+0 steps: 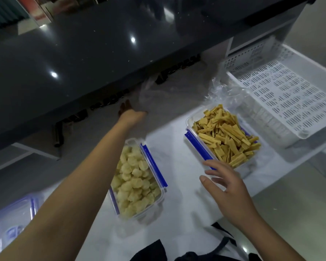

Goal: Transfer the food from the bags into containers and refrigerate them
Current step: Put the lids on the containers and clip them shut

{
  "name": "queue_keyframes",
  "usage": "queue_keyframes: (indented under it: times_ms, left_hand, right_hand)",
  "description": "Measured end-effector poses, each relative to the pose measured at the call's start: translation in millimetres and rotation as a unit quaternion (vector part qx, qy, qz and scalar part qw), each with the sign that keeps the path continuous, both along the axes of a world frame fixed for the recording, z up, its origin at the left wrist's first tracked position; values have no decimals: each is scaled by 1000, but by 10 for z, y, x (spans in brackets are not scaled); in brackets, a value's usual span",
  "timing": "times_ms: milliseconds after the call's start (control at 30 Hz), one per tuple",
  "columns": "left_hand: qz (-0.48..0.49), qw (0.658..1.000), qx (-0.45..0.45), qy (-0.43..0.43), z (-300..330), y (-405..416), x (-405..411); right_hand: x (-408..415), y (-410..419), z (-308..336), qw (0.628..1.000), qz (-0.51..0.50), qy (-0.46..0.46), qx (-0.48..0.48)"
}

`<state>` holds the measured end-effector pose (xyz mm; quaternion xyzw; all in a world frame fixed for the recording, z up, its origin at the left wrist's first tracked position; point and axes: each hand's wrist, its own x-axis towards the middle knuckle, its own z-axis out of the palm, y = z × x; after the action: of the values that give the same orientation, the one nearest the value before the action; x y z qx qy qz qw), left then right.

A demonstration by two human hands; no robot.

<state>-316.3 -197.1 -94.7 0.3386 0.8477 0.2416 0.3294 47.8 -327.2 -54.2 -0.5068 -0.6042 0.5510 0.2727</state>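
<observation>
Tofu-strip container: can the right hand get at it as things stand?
Probably yes. The right hand is open, fingers spread, just short of the tofu-strip container and its blue clip; nothing lies between them.

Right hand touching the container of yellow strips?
Cannot tell. In the head view the right hand has spread fingertips overlapping the near corner of the strip container; whether they rest on it or hover above isn't clear.

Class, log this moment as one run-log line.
left hand: grips clear bag | right hand: open by yellow sticks container | pale puffs container: full, unlidded
</observation>
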Motion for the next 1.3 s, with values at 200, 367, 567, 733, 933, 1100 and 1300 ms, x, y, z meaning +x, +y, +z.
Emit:
queue_keyframes:
  times_ms: [200,367,567,733,933,1100,1300]
  left_hand:
    - [-37,998,49,17,485,-1155,194]
    - [-51,987,32,150,498,-2402,405]
    - [31,990,-35,136,331,-3560,654]
    - [100,979,-53,169,264,-4158,529]
    - [213,952,-64,209,136,-4700,165]
    - [256,941,-86,204,-90,-4825,-124]
    - [238,947,-125,174,-137,-4783,-440]
  right_hand:
    - [-159,-61,-13,995,90,-42,-10]
    - [-333,-171,-17,974,192,-116,34]
    - [-882,-335,245,898,359,-185,175]
    - [-1661,-640,413,804,471,-180,317]
    - [-2498,-1325,221,686,604,-219,342]
    - [-2682,-1841,-492,643,617,-300,341]
    - [-2466,-1897,-954,664,563,-295,393]
